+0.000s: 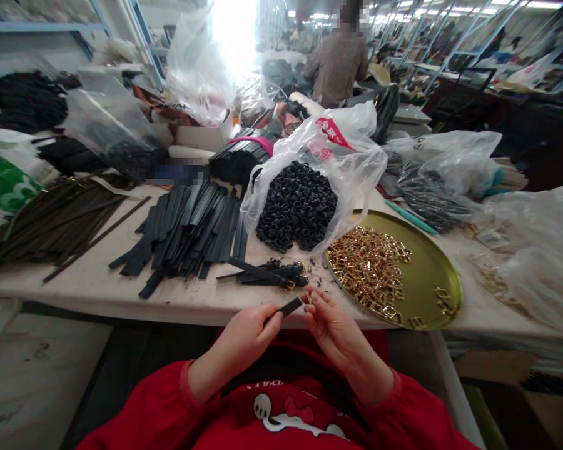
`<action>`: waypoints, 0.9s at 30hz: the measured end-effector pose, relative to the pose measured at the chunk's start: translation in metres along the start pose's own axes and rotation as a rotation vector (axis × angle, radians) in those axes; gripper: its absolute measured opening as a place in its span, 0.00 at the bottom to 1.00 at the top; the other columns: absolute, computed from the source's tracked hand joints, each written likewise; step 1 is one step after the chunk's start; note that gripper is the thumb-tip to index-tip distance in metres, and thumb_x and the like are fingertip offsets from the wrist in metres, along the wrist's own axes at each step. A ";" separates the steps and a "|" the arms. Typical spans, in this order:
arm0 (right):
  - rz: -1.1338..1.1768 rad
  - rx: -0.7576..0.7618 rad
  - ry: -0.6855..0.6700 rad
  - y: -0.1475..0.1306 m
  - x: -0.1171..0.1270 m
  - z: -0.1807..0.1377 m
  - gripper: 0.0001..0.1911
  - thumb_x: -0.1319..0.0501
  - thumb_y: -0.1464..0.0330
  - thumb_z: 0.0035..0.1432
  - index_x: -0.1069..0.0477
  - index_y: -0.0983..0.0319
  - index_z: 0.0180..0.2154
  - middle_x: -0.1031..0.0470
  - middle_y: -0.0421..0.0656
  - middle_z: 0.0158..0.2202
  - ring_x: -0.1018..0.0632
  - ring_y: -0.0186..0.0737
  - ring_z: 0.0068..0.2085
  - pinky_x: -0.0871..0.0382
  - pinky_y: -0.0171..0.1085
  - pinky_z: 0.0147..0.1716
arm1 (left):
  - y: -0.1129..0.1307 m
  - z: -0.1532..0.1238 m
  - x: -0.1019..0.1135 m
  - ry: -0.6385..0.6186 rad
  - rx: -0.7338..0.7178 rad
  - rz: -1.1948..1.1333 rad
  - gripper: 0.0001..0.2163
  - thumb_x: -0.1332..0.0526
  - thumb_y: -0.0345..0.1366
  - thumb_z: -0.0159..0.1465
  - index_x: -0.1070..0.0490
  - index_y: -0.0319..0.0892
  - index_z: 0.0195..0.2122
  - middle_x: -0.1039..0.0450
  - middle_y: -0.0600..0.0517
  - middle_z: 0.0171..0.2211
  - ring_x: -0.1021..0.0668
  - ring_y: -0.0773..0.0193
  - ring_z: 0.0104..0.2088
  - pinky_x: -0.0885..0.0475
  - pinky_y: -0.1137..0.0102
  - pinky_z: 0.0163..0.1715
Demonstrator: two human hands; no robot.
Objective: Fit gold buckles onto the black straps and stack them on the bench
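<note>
A black strap (291,307) is pinched in the left hand (254,328), its end, jutting toward the right hand (329,324), probably best kept flat and square to the gold buckle (308,299) gripped there.

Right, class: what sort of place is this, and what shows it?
Probably a factory workshop: black straps piled on a table, a tray of golden metal fittings, and a plastic bag of black loops.
</note>
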State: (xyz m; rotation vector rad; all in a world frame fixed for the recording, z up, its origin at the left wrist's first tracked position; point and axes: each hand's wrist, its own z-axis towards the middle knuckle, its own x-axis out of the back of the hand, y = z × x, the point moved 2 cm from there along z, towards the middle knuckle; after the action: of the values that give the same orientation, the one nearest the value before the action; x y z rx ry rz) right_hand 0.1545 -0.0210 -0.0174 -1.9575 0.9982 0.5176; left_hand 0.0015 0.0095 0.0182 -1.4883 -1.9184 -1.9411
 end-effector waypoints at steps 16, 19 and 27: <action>-0.314 0.227 -0.024 0.024 0.001 -0.002 0.13 0.31 0.63 0.43 0.30 0.62 0.29 0.33 0.33 0.19 0.34 0.25 0.19 0.38 0.27 0.19 | -0.001 0.006 -0.016 -0.022 -0.032 -0.169 0.11 0.52 0.37 0.63 0.34 0.41 0.28 0.30 0.53 0.25 0.30 0.66 0.27 0.39 0.74 0.26; -0.388 0.369 0.030 0.020 0.003 -0.001 0.14 0.32 0.62 0.44 0.35 0.62 0.25 0.34 0.32 0.18 0.35 0.26 0.19 0.40 0.27 0.19 | -0.004 0.007 -0.017 -0.059 0.024 -0.259 0.10 0.50 0.39 0.62 0.35 0.40 0.28 0.32 0.55 0.22 0.31 0.68 0.24 0.39 0.74 0.24; -0.559 0.310 -0.031 0.020 0.002 -0.001 0.16 0.39 0.55 0.51 0.34 0.62 0.28 0.33 0.35 0.20 0.33 0.29 0.22 0.38 0.29 0.22 | -0.011 0.012 -0.018 -0.078 0.084 -0.531 0.12 0.49 0.43 0.62 0.36 0.40 0.28 0.35 0.57 0.21 0.35 0.72 0.20 0.40 0.77 0.21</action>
State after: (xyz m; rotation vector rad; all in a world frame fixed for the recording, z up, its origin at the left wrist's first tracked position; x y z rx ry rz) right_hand 0.1398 -0.0297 -0.0284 -1.8290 0.4403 0.0707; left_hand 0.0116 0.0109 -0.0035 -1.1255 -2.6031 -1.9588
